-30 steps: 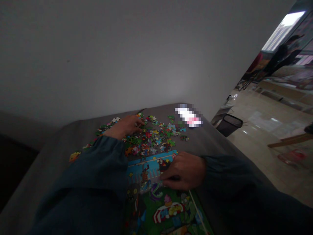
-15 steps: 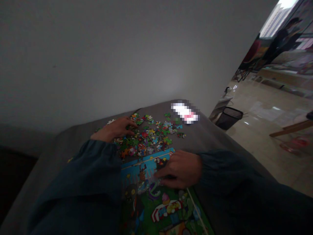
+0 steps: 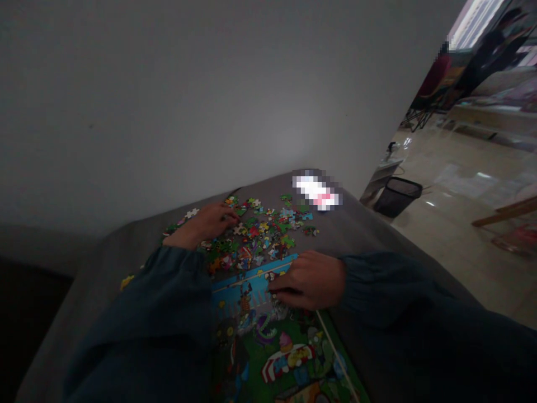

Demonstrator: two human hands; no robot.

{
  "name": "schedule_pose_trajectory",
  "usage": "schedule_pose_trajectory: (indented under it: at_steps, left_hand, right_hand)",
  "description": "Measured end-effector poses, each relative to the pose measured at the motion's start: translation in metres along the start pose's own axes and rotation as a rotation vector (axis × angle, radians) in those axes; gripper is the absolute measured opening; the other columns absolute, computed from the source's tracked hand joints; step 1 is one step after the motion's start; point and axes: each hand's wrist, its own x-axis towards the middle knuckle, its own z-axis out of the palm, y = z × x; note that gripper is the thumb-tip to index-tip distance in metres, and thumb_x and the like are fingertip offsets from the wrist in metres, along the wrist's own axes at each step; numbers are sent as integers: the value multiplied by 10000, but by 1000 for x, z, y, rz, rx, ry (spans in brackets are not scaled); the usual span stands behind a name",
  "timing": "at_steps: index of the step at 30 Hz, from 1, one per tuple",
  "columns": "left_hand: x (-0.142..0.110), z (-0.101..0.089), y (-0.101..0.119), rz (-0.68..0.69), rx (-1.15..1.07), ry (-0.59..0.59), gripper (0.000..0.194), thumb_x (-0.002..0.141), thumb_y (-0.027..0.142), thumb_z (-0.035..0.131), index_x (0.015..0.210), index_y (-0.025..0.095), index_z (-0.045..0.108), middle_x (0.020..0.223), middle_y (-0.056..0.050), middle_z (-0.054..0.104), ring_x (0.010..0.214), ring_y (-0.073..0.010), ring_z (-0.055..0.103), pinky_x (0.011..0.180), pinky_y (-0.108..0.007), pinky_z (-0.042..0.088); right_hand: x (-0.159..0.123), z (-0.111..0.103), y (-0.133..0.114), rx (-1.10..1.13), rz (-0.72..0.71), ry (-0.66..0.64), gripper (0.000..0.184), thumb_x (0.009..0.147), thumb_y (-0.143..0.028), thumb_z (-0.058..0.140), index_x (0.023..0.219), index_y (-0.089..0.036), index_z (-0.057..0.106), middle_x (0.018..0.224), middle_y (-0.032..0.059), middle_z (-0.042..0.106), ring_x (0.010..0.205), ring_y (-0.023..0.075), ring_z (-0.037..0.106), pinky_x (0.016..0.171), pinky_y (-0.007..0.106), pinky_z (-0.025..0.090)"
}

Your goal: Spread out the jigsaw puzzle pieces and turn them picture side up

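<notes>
My left hand [image 3: 205, 225] reaches over the heap of loose jigsaw pieces [image 3: 268, 229]. Its fingers curl down, and a pale puzzle piece [image 3: 238, 228] shows at the fingertips. Below the heap lies a jigsaw puzzle [image 3: 285, 358], a colourful cartoon picture with a blue top strip and a green lower part. My right hand [image 3: 312, 280] rests at its upper right, fingers bent and thumb and forefinger pinched low over the picture. Whatever is between them is too dark to make out.
A bright, blurred-out phone-like screen [image 3: 316, 192] lies at the back of the grey-covered table [image 3: 348, 235], against a pale wall [image 3: 210, 101]. A yellow piece [image 3: 126, 281] sits by my left sleeve. On the floor stands a black bin [image 3: 398, 197]; a person [image 3: 495, 50] is far right.
My left hand has shifted slightly right over the heap, its fingers drawn closer together by a pale piece. My right hand has moved slightly up the picture. The view has turned a little.
</notes>
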Motion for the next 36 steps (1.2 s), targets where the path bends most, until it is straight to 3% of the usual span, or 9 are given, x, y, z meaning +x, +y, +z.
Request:
schedule_pose_trajectory:
  at_steps: [5, 12, 21, 25, 26, 30, 32, 36]
  left_hand:
    - [-5, -2, -1, 26, 4, -19, 407, 777, 436, 671, 1133, 241, 679, 1227, -90, 604, 1125, -282, 546, 961, -392, 389]
    - [3, -1, 1, 8, -22, 3, 272, 718, 424, 730, 908, 231, 705, 1081, -63, 648, 1047, -248, 581, 929, -371, 406]
    - [-6, -13, -7, -49, -119, 0, 251, 795, 466, 608, 777, 230, 692, 884, -25, 699, 839, -188, 631, 753, -289, 456]
    - [-6, -20, 0, -161, -126, 91, 295, 782, 507, 590, 817, 232, 693, 889, -32, 703, 842, -205, 627, 718, -296, 452]
    - [-6, -21, 5, -158, -131, 81, 304, 765, 521, 605, 820, 237, 697, 892, -27, 704, 846, -208, 628, 718, -297, 453]
    - [-7, -27, 28, -42, -192, -136, 356, 728, 598, 629, 806, 264, 725, 861, 0, 716, 830, -207, 643, 705, -293, 471]
    - [-5, -27, 37, -25, -190, -82, 386, 792, 604, 562, 854, 260, 726, 886, -6, 716, 829, -199, 644, 712, -290, 486]
    - [15, -18, 43, -89, -66, 185, 402, 930, 473, 390, 1078, 226, 671, 1110, -75, 664, 1038, -231, 593, 922, -369, 449]
  right_hand:
    - [0, 2, 1, -10, 9, 19, 328, 949, -364, 403, 1063, -236, 682, 844, 47, 734, 680, 159, 641, 551, 289, 293]
    - [0, 2, 1, 5, 12, 20, 311, 938, -357, 424, 1073, -242, 680, 913, 46, 740, 744, 169, 663, 589, 290, 358]
    - [0, 4, 5, 4, 11, 42, 290, 927, -362, 455, 1076, -254, 679, 876, 42, 735, 716, 167, 639, 581, 285, 343]
    - [1, 2, 8, 19, 7, 69, 295, 925, -363, 455, 1060, -257, 694, 819, 37, 728, 675, 155, 620, 561, 279, 316]
    - [1, 2, 10, 29, 5, 81, 294, 924, -360, 455, 1057, -260, 698, 800, 33, 725, 666, 152, 616, 557, 277, 308]
    - [5, -1, 31, 66, 72, 166, 282, 913, -323, 466, 993, -239, 723, 751, 24, 714, 659, 136, 602, 570, 262, 308]
    - [7, -1, 44, 53, 165, 253, 291, 918, -315, 452, 956, -223, 726, 736, 23, 709, 661, 132, 600, 594, 257, 321]
    - [13, 2, 61, 27, 326, 387, 328, 936, -347, 416, 982, -227, 718, 796, 33, 726, 711, 150, 631, 624, 261, 349]
